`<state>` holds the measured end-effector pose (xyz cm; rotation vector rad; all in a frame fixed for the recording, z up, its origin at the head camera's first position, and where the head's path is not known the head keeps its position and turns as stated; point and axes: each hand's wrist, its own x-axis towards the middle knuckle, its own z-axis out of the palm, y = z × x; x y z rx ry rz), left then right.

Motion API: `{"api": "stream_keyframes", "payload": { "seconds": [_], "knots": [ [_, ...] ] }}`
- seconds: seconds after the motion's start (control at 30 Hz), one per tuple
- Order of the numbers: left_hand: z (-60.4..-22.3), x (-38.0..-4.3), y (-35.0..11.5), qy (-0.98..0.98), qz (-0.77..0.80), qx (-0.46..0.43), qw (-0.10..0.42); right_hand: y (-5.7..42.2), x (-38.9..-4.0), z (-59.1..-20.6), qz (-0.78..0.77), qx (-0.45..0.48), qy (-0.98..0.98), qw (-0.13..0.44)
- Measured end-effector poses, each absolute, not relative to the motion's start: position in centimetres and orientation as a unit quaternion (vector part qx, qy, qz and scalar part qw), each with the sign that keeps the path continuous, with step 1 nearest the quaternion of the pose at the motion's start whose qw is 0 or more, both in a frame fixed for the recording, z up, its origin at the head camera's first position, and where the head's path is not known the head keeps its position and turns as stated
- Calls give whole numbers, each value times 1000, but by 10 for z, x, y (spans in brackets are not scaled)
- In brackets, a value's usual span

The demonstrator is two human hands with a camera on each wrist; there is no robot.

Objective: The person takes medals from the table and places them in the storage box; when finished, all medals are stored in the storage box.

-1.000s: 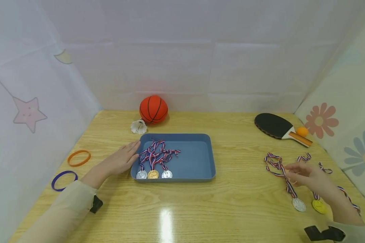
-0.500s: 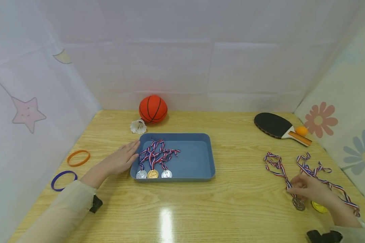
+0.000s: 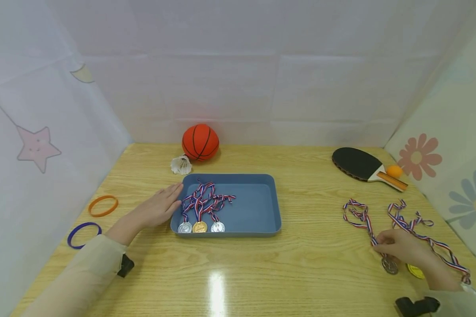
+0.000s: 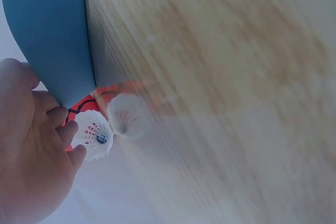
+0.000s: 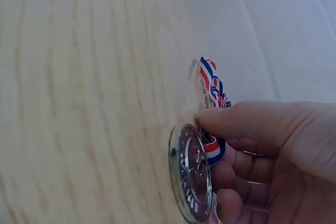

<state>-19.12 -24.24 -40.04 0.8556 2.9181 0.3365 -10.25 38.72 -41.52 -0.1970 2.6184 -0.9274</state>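
My left hand (image 3: 154,209) lies with its fingers extended against the left wall of a blue-grey tray (image 3: 251,211). In the left wrist view the fingertips (image 4: 71,129) meet the tray's outer side. Inside the tray, on the left, are a silver medal (image 3: 184,227), a gold medal (image 3: 199,227) and another silver medal (image 3: 217,226) with tangled striped ribbons. At the right, my right hand (image 3: 404,251) pinches a medal's red, white and blue ribbon (image 5: 212,149) just above its disc. That medal (image 5: 191,174) is tilted up on edge, near the tabletop.
Beside my right hand lie a yellow medal (image 3: 415,270) and another striped ribbon (image 3: 444,251). A table tennis paddle (image 3: 357,163) and orange ball (image 3: 394,171) sit behind. A toy basketball (image 3: 200,142), a shuttlecock (image 3: 181,164) and orange (image 3: 103,206) and purple (image 3: 84,235) wristbands lie left.
My right hand has come down along the ribbon to just above the medal and pinched it; the disc has tilted and looks darker. My left hand and the tray have stayed put.
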Motion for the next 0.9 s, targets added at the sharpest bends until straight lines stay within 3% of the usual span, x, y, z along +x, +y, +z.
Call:
{"api": "stream_keyframes", "payload": {
  "seconds": [0.23,0.6,0.9],
  "knots": [
    [-400,-191,-243,954,109,276,44,385,-103,-406,-341,-59,929,132],
    [-399,-191,-242,955,104,276,45,389,-120,-374,-505,-56,860,39],
    [-400,-191,-243,954,107,276,50,377,-139,-350,-547,-61,835,7]
  ]
}}
